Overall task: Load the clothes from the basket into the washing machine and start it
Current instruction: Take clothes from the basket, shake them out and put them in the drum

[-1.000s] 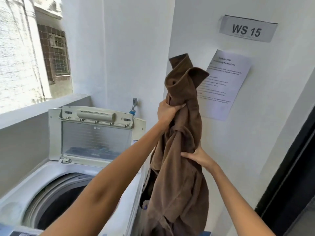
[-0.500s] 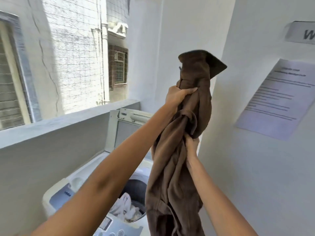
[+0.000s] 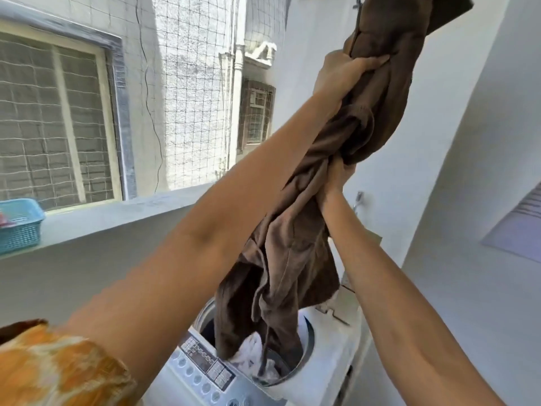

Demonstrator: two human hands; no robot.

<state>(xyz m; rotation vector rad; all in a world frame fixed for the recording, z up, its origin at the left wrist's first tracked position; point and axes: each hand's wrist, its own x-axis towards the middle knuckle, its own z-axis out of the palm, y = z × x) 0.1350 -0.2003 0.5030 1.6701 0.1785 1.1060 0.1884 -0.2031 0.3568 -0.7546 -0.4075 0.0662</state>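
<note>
fingers of the left hand [image 3: 339, 74] and right hand [image 3: 333, 178] clench the brown garment [image 3: 292, 259], soft, bulky, floppy; gripping bunched folds high looks safest, hem dangling into the washing machine [image 3: 328, 367].

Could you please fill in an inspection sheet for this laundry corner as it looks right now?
Surface: washing machine top, drum open, control panel in front.
Job's things: brown garment held high, lower end hanging into the drum; white clothes inside.
Clutter: blue basket on the ledge.
Grippers: left hand grips the garment high; right hand grips it lower.
Cables: thin wire on the outside wall.
Surroundings: netted opening, paper notice.
</note>
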